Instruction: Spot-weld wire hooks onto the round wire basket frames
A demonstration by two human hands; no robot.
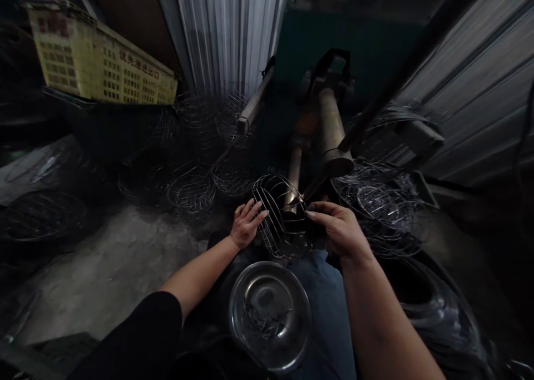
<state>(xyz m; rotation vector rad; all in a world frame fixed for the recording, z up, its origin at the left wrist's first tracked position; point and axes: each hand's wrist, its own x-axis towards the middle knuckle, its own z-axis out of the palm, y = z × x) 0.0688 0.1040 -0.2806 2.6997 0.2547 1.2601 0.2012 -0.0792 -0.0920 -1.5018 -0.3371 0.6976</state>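
A round wire basket (278, 216) is held tilted on its side in front of me, its rim against the tip of a welding machine arm (329, 129). My left hand (247, 222) rests on the basket's left side with its fingers spread over the wires. My right hand (339, 227) grips the basket's right edge, fingers curled round the wire close to the machine's tip. Below the hands, on my lap, sits a shiny metal bowl (270, 312) with several short wire pieces in it.
Several finished wire baskets (192, 193) lie heaped on the floor at left and behind. More wire rings (379, 202) pile up at right. A yellow plastic crate (95, 63) stands at upper left. Corrugated metal walls (229, 29) close the back.
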